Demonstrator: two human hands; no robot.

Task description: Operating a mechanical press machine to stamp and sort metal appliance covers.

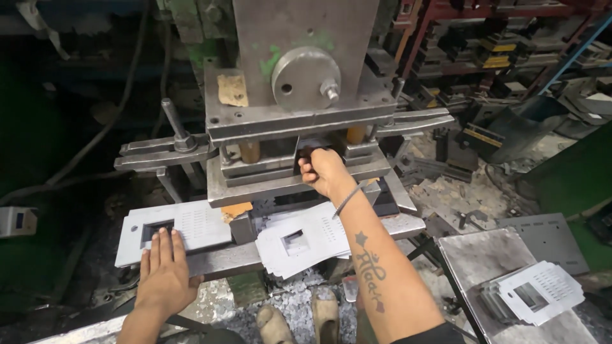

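A grey metal press (299, 95) stands in front of me. My right hand (322, 171) reaches into the gap of its die set (268, 169), fingers closed around a sheet part inside; the part itself is mostly hidden. My left hand (164, 271) lies flat, fingers together, on a white punched metal plate (191, 226) with a rectangular cutout, resting on the press bed at the left. A loose pile of similar white plates (299, 242) lies below the die, just under my right forearm.
A metal side table (484, 255) at the right carries another stack of punched plates (535, 293). Scrap chips cover the floor around my sandalled feet (299, 322). Racks of dark tooling (503, 44) fill the back right. Cables hang at the left.
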